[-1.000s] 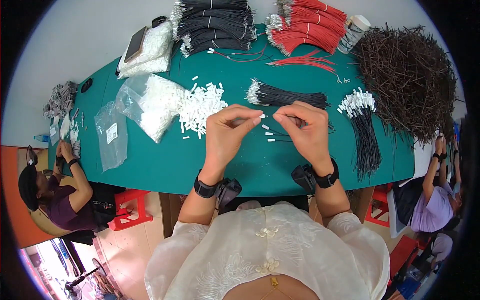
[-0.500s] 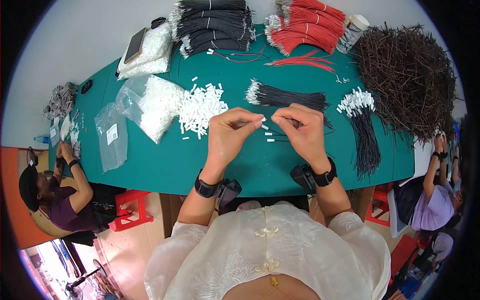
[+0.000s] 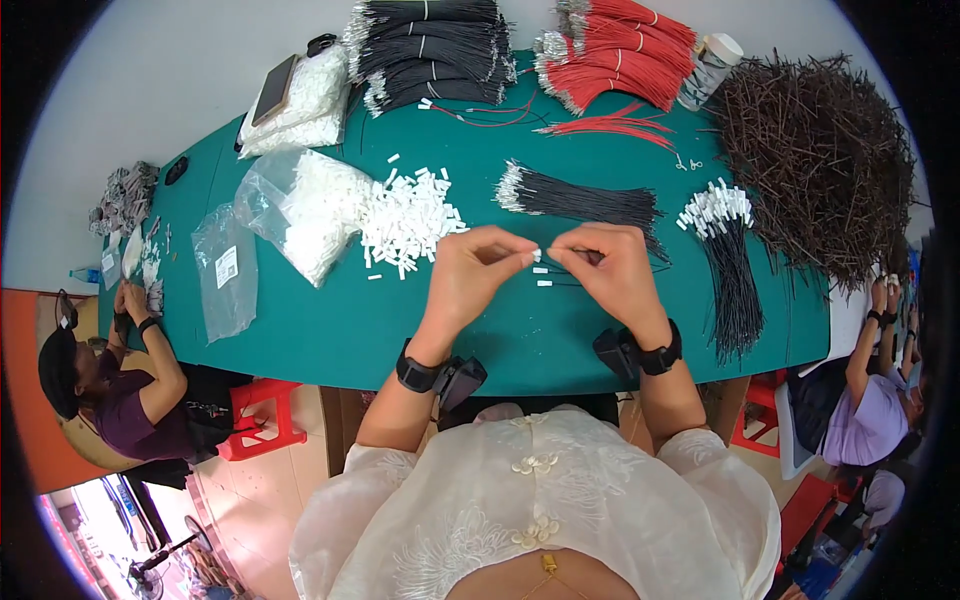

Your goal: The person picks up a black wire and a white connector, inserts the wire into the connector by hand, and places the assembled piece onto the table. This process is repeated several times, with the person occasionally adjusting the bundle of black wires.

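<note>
My left hand (image 3: 475, 277) is closed in a pinch on a small white plastic connector housing (image 3: 537, 256). Facing it, my right hand (image 3: 612, 268) pinches what looks like a thin black wire, mostly hidden by the fingers. The two sets of fingertips almost meet above the green table (image 3: 480, 335). Just beneath them lie black wires with white housings (image 3: 544, 283) on their ends. Left of my left hand spreads a heap of loose white housings (image 3: 410, 218). Beyond my right hand rests a bundle of black wires (image 3: 590, 197) with bare metal terminals.
Finished-looking black wires with white ends (image 3: 722, 265) lie at the right, beside a big brown tangled pile (image 3: 815, 165). Black bundles (image 3: 430, 50) and red bundles (image 3: 620, 60) stand at the back. Plastic bags (image 3: 225, 275) lie left. Other people (image 3: 125, 370) sit at both sides.
Both hands have come down slightly toward me, and their fingertips have drawn closer together. One white-ended wire below them is now covered by my fingers.
</note>
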`<state>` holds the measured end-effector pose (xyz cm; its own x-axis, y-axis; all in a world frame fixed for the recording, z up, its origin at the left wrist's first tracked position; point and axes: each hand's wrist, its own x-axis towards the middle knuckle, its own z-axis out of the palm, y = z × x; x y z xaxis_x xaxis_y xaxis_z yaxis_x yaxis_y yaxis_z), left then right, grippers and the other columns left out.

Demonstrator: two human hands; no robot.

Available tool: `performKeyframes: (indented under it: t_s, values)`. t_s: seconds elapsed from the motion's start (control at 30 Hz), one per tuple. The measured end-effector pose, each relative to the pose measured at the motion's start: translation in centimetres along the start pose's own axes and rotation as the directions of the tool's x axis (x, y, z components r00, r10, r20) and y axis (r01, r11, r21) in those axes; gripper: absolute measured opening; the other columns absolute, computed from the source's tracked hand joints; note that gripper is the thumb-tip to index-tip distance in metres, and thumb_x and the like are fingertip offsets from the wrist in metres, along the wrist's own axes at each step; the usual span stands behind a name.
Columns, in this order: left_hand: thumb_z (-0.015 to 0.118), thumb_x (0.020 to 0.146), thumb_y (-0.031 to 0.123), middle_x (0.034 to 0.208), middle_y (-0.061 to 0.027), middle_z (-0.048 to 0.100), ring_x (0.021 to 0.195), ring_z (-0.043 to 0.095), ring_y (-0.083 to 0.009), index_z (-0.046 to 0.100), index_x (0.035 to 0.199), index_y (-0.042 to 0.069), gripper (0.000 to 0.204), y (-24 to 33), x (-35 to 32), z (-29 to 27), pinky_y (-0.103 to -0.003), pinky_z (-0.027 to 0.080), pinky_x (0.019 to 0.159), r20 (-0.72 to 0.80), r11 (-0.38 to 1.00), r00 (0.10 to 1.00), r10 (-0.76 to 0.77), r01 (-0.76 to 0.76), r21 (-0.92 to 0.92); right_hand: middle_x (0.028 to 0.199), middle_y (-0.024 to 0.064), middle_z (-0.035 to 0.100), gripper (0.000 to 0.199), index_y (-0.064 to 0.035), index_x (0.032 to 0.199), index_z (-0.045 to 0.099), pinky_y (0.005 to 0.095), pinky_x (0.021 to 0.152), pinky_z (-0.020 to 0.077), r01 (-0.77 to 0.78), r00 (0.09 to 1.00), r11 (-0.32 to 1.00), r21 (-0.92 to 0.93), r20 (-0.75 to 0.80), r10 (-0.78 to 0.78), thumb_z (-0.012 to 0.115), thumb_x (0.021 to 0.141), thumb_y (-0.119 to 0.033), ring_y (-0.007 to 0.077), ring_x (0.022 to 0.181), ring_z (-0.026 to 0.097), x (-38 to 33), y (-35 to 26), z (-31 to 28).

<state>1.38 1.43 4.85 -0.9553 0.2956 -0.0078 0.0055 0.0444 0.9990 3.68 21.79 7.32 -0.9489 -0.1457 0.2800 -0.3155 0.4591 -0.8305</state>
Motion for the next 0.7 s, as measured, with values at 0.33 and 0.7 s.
performKeyframes:
  t_s: [0.33,0.7]
  values:
    - [0.083,0.072,0.017,0.098,-0.014,0.069,0.095,0.062,-0.0325,0.072,0.092,0.005,0.025,-4.4,10.3,-8.6,-0.046,0.052,0.078,-0.052,0.358,0.916,0.397,-0.103,0.928,0.084,0.0126,0.068,0.014,0.0009,0.089,0.071,0.0395,0.071,0.0517,0.084,0.995,0.909,-0.409,0.077,-0.058,0.075,0.078,-0.007,0.0316,0.079,0.064,0.4,4.4,-1.7]
    - [0.084,0.067,0.011,0.079,-0.0159,0.07,0.077,0.068,-0.0365,0.071,0.089,0.005,0.026,-6.3,14.1,-9.6,-0.046,0.054,0.069,-0.002,0.367,0.974,0.228,-0.084,0.926,0.089,0.0113,0.064,0.013,-0.0036,0.085,0.069,0.0439,0.077,0.0517,0.02,1.0,0.85,-0.527,0.003,-0.022,0.076,0.076,-0.01,0.0319,0.094,0.061,4.2,8.6,-0.4]
